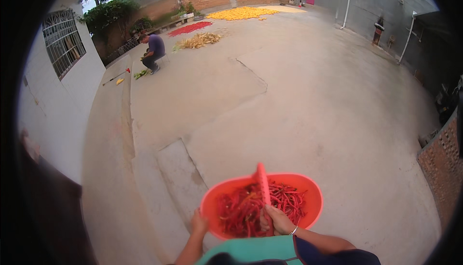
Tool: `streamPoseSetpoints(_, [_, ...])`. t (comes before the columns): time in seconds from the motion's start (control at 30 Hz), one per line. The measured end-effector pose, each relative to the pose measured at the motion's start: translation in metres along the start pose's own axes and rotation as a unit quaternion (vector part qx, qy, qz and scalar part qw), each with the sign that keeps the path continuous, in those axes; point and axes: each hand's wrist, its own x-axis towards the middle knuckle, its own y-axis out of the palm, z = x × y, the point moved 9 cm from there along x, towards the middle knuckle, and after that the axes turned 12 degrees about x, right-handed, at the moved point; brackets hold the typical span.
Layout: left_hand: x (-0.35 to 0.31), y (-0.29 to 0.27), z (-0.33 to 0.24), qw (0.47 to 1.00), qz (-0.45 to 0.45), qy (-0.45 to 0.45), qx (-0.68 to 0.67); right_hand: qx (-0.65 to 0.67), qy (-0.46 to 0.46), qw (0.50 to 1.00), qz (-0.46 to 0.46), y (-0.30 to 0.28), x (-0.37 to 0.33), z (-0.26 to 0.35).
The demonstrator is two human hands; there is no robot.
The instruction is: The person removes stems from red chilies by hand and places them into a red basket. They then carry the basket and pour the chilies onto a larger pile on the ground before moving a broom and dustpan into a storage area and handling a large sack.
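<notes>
A red-orange plastic basket [314, 188] hangs in front of my body, with a red arched handle [263, 183] across its middle. Inside lies a heap of long red chili peppers [288, 201]. My right hand [277, 219], with a bracelet at the wrist, is closed around the near part of the handle. At the basket's left rim is my left hand [199, 223], its fingers curled against the edge; they look soft and partly hidden.
A person [154, 52] sits far left beside green husks [141, 74]. A long-handled tool [116, 77] lies near the step. Farther off spread red peppers [189, 28], dry husks [198, 40] and yellow corn [241, 13]. A perforated brick panel [441, 161] stands right.
</notes>
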Motion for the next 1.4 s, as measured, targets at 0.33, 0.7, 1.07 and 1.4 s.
streamPoseSetpoints(0.33, [0.132, -0.017, 0.025, 0.997, -0.072, 0.016, 0.008, -0.080, 0.056, 0.994, 0.039, 0.067, 0.143, 0.061])
streamPoseSetpoints(0.7, [0.252, -0.020, 0.017, 0.993, -0.017, -0.102, -0.056, -0.111, 0.117, 0.986, -0.029, 0.117, 0.308, 0.092])
streamPoseSetpoints(1.07, [0.392, -0.054, -0.037, 0.994, 0.000, -0.093, -0.056, -0.132, 0.080, 0.984, -0.091, 0.142, 0.438, 0.176])
streamPoseSetpoints(1.4, [0.542, -0.095, -0.142, 0.997, -0.018, -0.074, -0.026, -0.171, 0.056, 0.984, 0.013, 0.213, 0.567, 0.300])
